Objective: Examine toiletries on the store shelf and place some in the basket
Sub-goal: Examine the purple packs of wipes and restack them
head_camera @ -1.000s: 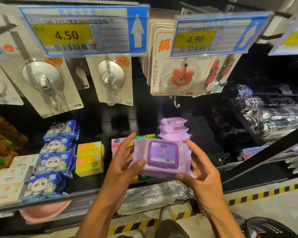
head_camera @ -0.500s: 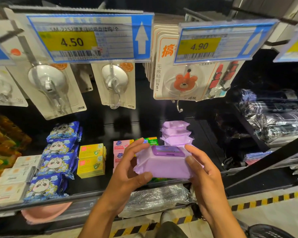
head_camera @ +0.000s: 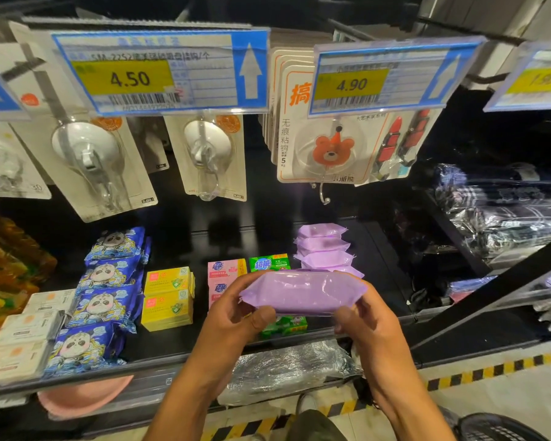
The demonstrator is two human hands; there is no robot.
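One head-worn wide-angle view looks forward and down, close to the store shelf (head_camera: 159,361).

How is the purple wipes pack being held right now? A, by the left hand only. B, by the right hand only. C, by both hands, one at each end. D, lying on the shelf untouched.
C: the left hand grips one end of the purple wipes pack and the right hand grips the other end.

Basket (head_camera: 497,428) cropped at bottom right; green soap box (head_camera: 285,326) at the shelf's (head_camera: 159,346) front edge, half behind wipes pack (head_camera: 303,292).
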